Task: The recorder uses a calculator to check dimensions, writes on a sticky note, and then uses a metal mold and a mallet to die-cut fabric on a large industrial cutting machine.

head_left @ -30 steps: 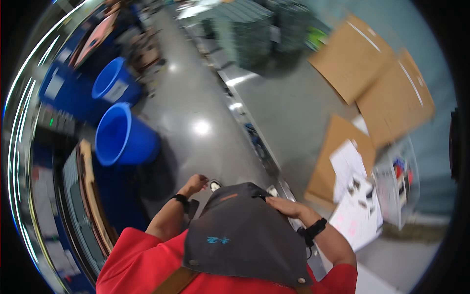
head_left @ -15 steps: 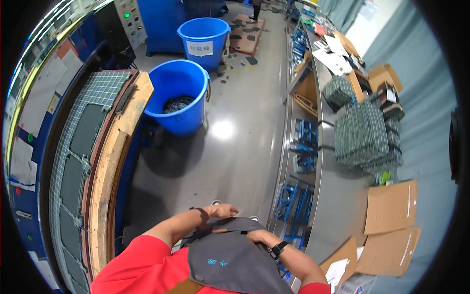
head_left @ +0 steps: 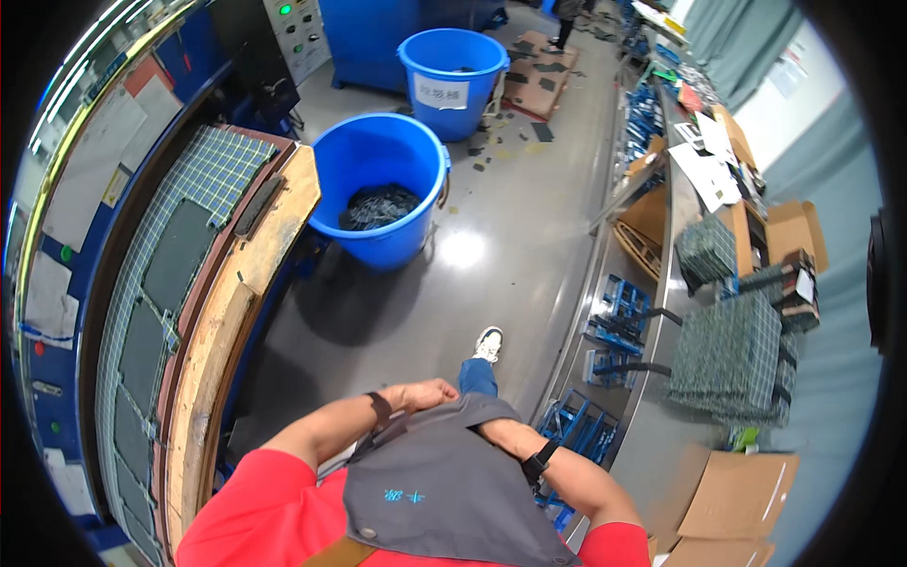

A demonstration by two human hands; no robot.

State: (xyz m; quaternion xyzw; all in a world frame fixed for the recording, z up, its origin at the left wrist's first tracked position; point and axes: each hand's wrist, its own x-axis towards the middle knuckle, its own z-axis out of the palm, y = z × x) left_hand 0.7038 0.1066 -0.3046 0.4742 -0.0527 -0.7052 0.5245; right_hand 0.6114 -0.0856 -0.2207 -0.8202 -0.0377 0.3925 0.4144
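My left hand (head_left: 430,394) is held in front of me at the upper edge of my grey apron (head_left: 425,472). Its fingers are curled in, and whatever they hold, if anything, is hidden. My right hand is tucked behind the apron's edge, so only the wrist and forearm (head_left: 510,438) show, with a black watch (head_left: 539,459) on it. The right fingers cannot be seen. One white shoe (head_left: 488,344) shows ahead of the apron, on the grey floor.
On the left is a wood-edged bench (head_left: 248,255) with dark panels (head_left: 181,248) on gridded sheeting. Ahead stand a blue bin (head_left: 378,248) holding dark scraps and another blue bin (head_left: 453,118). A metal table (head_left: 628,444) at right bears stacked green-grey pads (head_left: 723,354) and cardboard (head_left: 742,496).
The bins, right-hand table and pads have shifted rightward in view. A shoe and trouser leg have come out ahead of the apron. My left hand stays by its edge, the right behind it.
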